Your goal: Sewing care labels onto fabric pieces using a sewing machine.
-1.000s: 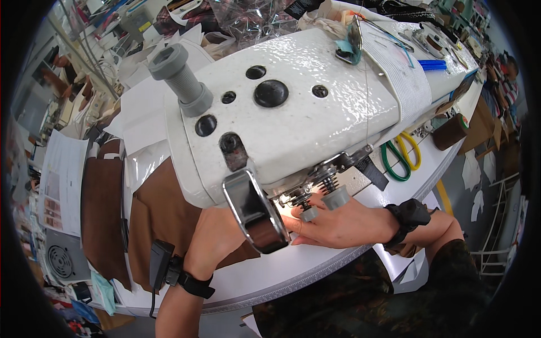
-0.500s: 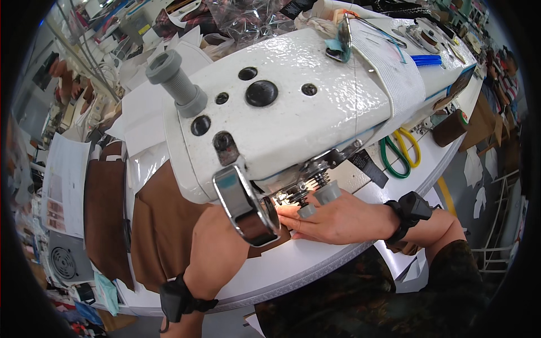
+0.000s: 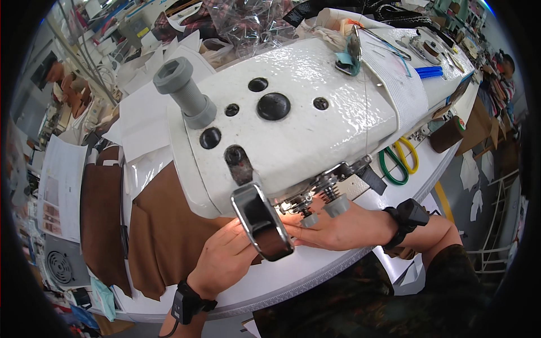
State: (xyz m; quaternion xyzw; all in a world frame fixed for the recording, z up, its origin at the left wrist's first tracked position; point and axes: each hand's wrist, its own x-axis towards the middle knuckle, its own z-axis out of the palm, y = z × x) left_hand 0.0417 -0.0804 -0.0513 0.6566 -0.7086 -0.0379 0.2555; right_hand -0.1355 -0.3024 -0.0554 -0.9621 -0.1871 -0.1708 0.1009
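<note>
- Nearest is the person's dark patterned clothing (image 3: 360, 304), and in front of it the curved edge of the white bench (image 3: 270, 281), with a ruler tape along it.
- The left hand (image 3: 225, 256) lies on the brown cloth (image 3: 169, 231), its fingers stretched and close together; their tips are hidden, so I cannot tell if they pinch.
- The right hand (image 3: 344, 225) is beside the needle area, under the knobs (image 3: 335, 205), fingers stretched toward the left hand; I cannot tell if it holds the cloth.
- The cloth spreads on the bench at the left of the white machine (image 3: 293, 141) and goes behind its chrome guard (image 3: 262, 222).
- A darker brown piece (image 3: 101, 214) lies left of it, then a printed sheet (image 3: 59, 191).
- Right of the machine are scissors (image 3: 416, 160) with green and yellow handles and a brown thread cone (image 3: 447, 135).
- Farther right, the grey floor has a yellow stripe (image 3: 444, 201); a person (image 3: 504, 70) is in the far background.
- Half a second ago the left hand's fingers were hidden behind the guard; now they show, and the hand lies lower. The right hand is almost the same.
- Behind the machine is a clear bag (image 3: 248, 25); its content is not clear. A cardboard box (image 3: 479, 132) stands at the right, its inside hidden.
</note>
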